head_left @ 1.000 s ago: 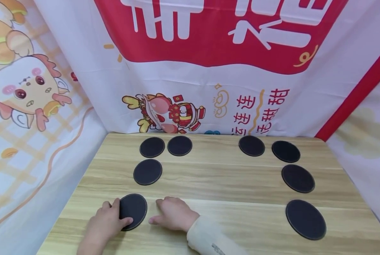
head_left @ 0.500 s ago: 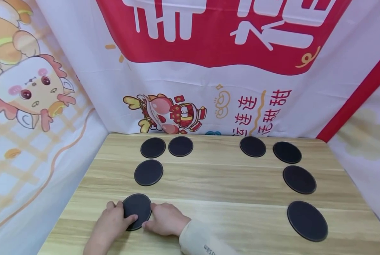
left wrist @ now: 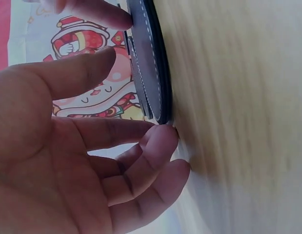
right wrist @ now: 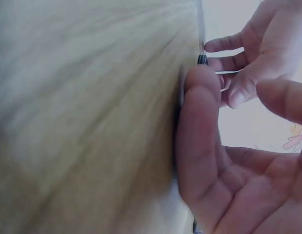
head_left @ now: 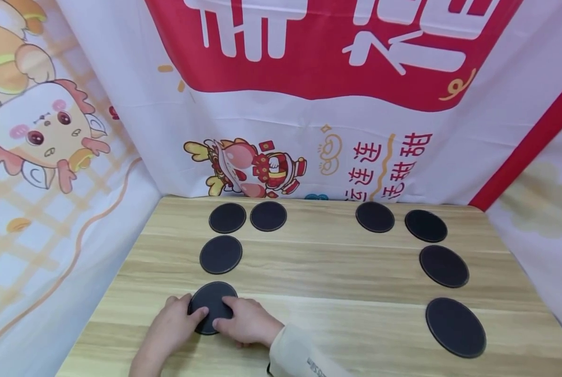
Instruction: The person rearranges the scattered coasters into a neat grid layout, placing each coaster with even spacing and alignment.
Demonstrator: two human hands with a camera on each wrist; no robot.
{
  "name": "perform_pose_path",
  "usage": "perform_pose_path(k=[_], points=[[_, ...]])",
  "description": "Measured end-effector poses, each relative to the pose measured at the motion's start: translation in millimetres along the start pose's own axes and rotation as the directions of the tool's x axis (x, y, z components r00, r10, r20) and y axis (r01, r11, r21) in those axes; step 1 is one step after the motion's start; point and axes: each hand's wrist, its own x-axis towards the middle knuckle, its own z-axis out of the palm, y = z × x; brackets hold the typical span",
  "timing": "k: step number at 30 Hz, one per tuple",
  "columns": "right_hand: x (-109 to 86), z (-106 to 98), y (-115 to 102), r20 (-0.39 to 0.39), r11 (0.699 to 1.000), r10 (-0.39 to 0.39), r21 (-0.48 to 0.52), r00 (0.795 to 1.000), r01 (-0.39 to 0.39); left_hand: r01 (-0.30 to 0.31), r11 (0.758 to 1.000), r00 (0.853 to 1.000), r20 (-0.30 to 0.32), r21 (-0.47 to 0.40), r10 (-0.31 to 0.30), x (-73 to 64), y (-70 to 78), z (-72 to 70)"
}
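Note:
A round black coaster [head_left: 210, 309] with pale edge stitching lies at the near left of the wooden table. In the left wrist view its edge [left wrist: 164, 92] looks thick and layered, perhaps stacked. My left hand [head_left: 170, 327] is at its left side, bent fingers touching the edge; the thumb [left wrist: 99, 68] reaches above the top face without touching it. From the right, my right hand [head_left: 250, 322] extends its index finger and thumb over the coaster. In the right wrist view the right fingers [right wrist: 199, 131] are loosely bent low beside the tabletop, hiding much of the coaster.
Behind lie three black coasters [head_left: 221, 254] on the left. Several more coasters [head_left: 444, 266] curve along the right side. A printed cloth [head_left: 309, 146] hangs at the table's back edge, with further cloth at both sides. The wooden tabletop [head_left: 328, 272] spans between the groups.
The near-left coaster has shifted right and slightly away with my left hand beside it. My right hand has come from a gap on the right to reach over it.

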Motion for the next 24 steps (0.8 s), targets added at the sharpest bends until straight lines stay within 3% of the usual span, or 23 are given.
perform_pose_path(k=[5,9,12,15,20,24], points=[[0.4,-1,0,-0.113,0.976,0.002,-0.217,0.994,-0.026,0.015,0.999,1.0,-0.003,0.033,-0.015,-0.5,2.4,-1.4],[0.8,-1,1,-0.166,0.976,0.018,-0.211,0.986,-0.054,0.009,1.0,1.0,-0.003,0.007,-0.009,0.1,6.1,-1.3],[1.6,-1,3,-0.179,0.986,0.014,-0.159,0.984,-0.043,0.016,0.999,1.0,-0.003,-0.032,-0.016,0.6,8.0,-1.1],[1.5,-3,5,-0.175,0.998,0.036,-0.035,0.984,-0.042,0.035,0.998,0.999,0.004,-0.059,-0.035,1.2,7.4,-1.2],[-1.3,-6,8,-0.157,0.984,0.052,0.178,0.986,-0.024,0.038,0.996,0.999,0.004,-0.084,-0.038,2.4,5.7,0.7],[-0.3,-8,12,-0.201,0.979,0.029,0.203,0.979,0.012,-0.004,0.995,0.999,-0.049,-0.099,-0.001,3.6,8.6,4.7]])
